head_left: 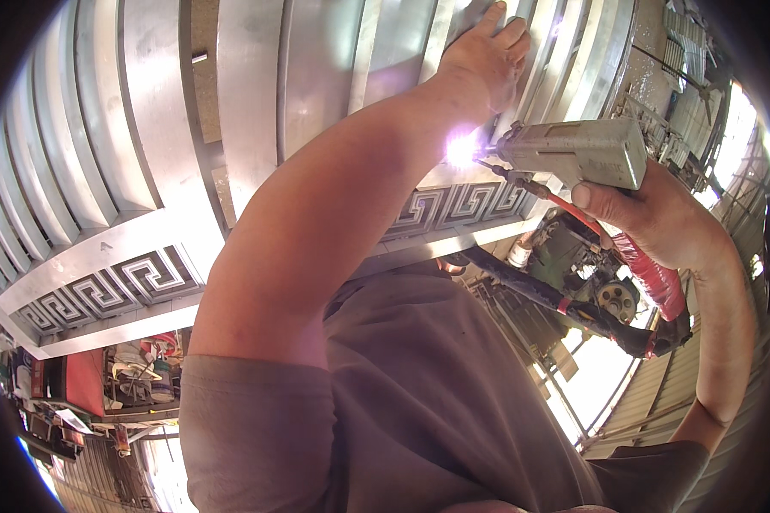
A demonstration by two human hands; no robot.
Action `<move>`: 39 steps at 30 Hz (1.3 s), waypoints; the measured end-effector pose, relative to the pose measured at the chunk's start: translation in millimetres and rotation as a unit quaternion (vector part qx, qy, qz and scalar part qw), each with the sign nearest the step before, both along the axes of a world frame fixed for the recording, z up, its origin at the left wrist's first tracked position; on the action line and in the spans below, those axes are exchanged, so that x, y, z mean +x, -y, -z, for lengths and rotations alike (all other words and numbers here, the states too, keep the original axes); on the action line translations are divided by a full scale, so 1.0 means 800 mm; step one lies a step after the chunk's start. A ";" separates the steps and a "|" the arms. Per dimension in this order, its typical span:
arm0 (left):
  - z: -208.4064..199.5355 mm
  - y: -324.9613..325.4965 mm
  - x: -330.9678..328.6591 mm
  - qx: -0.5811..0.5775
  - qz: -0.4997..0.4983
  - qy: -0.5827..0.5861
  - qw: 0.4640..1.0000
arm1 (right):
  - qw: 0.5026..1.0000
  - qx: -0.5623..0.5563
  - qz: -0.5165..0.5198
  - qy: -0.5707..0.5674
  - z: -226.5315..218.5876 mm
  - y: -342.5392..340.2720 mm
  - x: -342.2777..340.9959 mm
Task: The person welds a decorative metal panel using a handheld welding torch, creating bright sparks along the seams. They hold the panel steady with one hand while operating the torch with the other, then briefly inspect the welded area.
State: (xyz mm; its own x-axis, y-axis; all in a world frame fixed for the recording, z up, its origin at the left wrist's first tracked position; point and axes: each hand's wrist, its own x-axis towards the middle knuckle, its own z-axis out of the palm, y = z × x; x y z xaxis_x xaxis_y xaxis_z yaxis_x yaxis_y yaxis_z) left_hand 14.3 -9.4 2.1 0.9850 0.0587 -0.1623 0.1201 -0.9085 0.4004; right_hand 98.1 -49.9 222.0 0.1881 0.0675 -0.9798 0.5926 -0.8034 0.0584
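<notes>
A large silvery metal gate [252, 94] of long slats stretches before me, with a Greek-key panel [156, 274] along its lower band. My left hand [488, 60] rests on the slats at the upper middle, fingers apart and partly bent. In my right hand [659, 214] is a grey handheld welding gun [573, 147], its thumb lying along the underside. A bright violet-white flare [462, 150] burns at the gun's tip, close to the gate and under my left wrist; its glare hides the exact spot touched. An orange-red line [573, 209] runs from the gun's nozzle.
A thick red-wrapped cable [654, 278] hangs below my right hand, joining a black hose [565, 303]. Machinery with a round pulley [618, 301] stands to the right. At lower left, a red panel [84, 385] adjoins shelves of clutter [141, 376].
</notes>
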 end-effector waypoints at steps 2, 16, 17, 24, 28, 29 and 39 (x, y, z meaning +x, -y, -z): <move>-0.016 -0.007 -0.009 -0.129 -0.077 -0.006 0.989 | 1.000 -0.014 0.008 0.010 -0.002 0.000 0.002; 0.076 0.038 0.045 -0.012 -0.046 0.029 0.998 | 0.996 0.057 0.049 0.037 -0.038 0.070 0.034; 0.075 0.036 0.045 -0.019 -0.052 0.039 0.998 | 0.996 0.051 0.074 0.029 -0.041 0.073 0.039; 0.066 0.031 0.032 -0.069 -0.121 0.147 0.979 | 0.970 0.131 0.198 0.057 -0.069 0.128 0.045; 0.030 0.013 0.019 -0.224 -0.181 0.266 0.920 | 0.966 0.156 0.198 0.050 -0.060 0.176 0.049; 0.017 0.008 0.013 -0.297 -0.210 0.218 0.906 | 0.971 0.149 0.184 0.047 -0.056 0.186 0.054; -0.038 0.236 -0.121 -0.656 -0.382 0.086 0.645 | 0.943 0.307 0.127 -0.027 0.010 0.297 0.067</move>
State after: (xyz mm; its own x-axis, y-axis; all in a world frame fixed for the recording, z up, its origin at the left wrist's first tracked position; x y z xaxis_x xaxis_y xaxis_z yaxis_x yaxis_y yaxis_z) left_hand -82.1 -198.2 32.2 0.7606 0.4611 -0.4570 0.1823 0.5240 0.8320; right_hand 151.4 -287.4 213.6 0.2257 0.5841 -0.7797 0.3646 -0.7928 -0.4884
